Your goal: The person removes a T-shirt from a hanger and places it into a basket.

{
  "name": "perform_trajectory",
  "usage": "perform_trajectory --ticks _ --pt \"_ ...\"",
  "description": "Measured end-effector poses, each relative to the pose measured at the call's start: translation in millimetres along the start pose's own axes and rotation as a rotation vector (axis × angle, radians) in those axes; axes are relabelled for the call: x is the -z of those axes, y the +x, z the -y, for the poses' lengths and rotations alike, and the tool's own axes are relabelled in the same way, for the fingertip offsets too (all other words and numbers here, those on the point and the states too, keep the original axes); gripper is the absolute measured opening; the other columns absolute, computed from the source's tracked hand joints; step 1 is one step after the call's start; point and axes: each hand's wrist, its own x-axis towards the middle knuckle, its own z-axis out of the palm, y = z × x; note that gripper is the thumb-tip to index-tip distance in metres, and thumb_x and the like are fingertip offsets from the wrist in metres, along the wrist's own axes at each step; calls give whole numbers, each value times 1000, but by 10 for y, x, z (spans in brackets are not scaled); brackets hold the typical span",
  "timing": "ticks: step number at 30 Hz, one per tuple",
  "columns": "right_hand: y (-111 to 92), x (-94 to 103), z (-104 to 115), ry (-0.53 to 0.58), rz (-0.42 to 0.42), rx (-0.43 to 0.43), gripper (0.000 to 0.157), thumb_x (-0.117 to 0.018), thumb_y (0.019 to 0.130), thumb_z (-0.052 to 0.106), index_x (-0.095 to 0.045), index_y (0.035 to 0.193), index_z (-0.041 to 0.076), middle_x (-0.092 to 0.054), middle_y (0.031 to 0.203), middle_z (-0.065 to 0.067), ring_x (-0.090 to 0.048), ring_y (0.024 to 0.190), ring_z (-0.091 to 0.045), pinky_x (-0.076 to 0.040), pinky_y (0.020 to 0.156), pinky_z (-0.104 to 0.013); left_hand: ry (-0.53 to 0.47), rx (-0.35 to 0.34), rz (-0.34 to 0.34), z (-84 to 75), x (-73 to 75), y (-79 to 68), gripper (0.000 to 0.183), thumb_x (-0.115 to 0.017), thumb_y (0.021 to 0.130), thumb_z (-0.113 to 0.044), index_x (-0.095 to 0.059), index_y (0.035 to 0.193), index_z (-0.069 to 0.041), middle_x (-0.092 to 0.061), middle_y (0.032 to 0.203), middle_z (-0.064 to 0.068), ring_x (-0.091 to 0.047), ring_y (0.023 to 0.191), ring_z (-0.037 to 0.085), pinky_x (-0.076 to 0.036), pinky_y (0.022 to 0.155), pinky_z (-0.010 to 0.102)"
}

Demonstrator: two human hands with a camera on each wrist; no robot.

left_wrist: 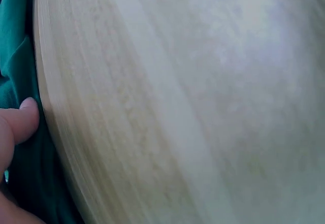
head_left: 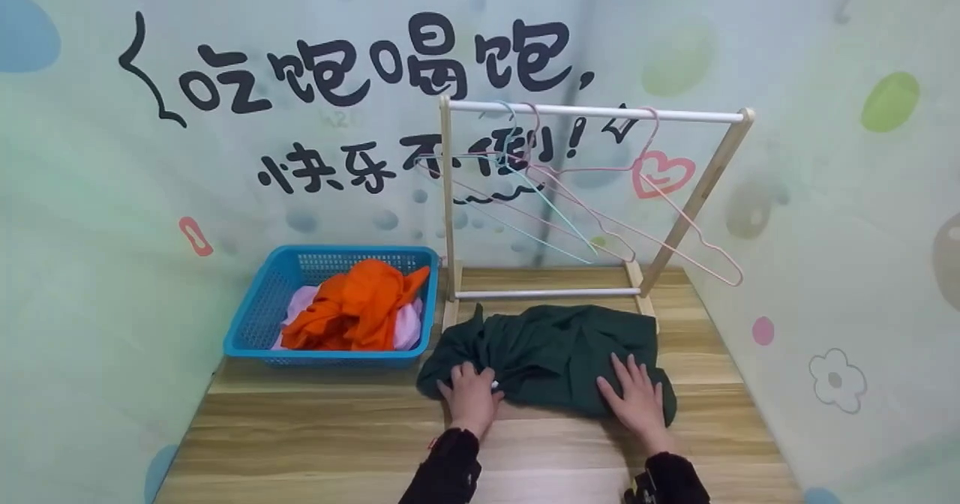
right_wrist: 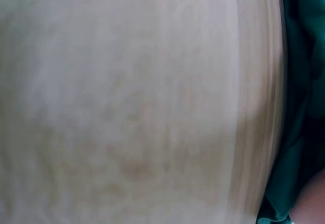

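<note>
A dark green cloth garment point(head_left: 555, 354) lies bunched and folded on the wooden table, in front of the hanger rack. At its near left part, beside a small white tag point(head_left: 495, 385), my left hand point(head_left: 472, 397) grips the cloth with bent fingers. My right hand point(head_left: 636, 399) rests on the garment's right side, fingers spread and straight. The left wrist view shows a digit point(left_wrist: 28, 115) against the green fabric point(left_wrist: 12, 46). In the right wrist view, only a bit of the hand point(right_wrist: 311, 203) appears beside the green cloth point(right_wrist: 310, 92).
Left of the garment stands a blue plastic basket point(head_left: 251, 324) holding orange cloth point(head_left: 352, 305) and pale pink cloth point(head_left: 409, 328). Behind the garment is a wood-and-white rack point(head_left: 592, 112) with a light blue hanger point(head_left: 555, 211) and pink hangers point(head_left: 690, 223). Printed walls enclose the table point(head_left: 315, 429).
</note>
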Motion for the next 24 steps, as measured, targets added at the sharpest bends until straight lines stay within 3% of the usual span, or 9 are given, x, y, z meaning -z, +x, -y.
perform_trajectory --ticks 5,9,12,15,18,22,24 --pt "12 2 12 15 -11 3 68 -52 100 48 -37 153 7 -23 158 -27 -15 144 -49 -3 109 -72 -135 46 20 -46 125 93 23 -78 85 -29 -68 101 -15 -53 109 16 -48 111 40 -36 88 77" --pt "23 -6 31 21 -6 -1 69 -51 100 49 -36 153 8 -22 158 -27 -15 145 -49 -2 109 -73 -294 53 32 -109 248 191 24 -74 89 -26 -66 105 -10 -53 107 18 -50 104 39 -46 82 64" --pt "81 4 33 36 3 2 70 -51 100 49 -34 154 8 -20 159 -26 -14 145 -49 -2 109 -73 -378 36 12 -156 306 274 26 -72 89 -23 -65 107 -4 -55 103 21 -53 98 41 -48 79 55" --pt "141 21 38 64 6 12 70 -50 100 48 -32 155 8 -19 159 -26 -14 145 -49 -3 109 -73 -461 30 -10 -186 346 343 31 -71 90 -20 -64 111 2 -59 105 27 -57 99 46 -46 87 54" --pt "194 47 47 114 3 30 70 -49 101 46 -30 155 7 -18 160 -25 -13 145 -48 -4 109 -72 -605 103 38 -228 388 415 45 -66 93 -21 -58 126 8 -56 121 35 -52 116 49 -41 99 54" --pt "254 104 75 203 -43 92 67 -50 102 39 -29 155 4 -19 159 -27 -15 145 -49 -6 110 -71 -891 289 122 -343 489 501 64 -60 98 -26 -38 145 11 -38 147 33 -34 138 45 -29 113 50" --pt "284 137 87 230 -87 140 64 -52 102 34 -31 154 2 -22 157 -29 -17 144 -50 -8 110 -71 -1020 378 139 -409 561 534 70 -59 99 -32 -32 149 8 -31 153 30 -29 141 43 -34 110 51"
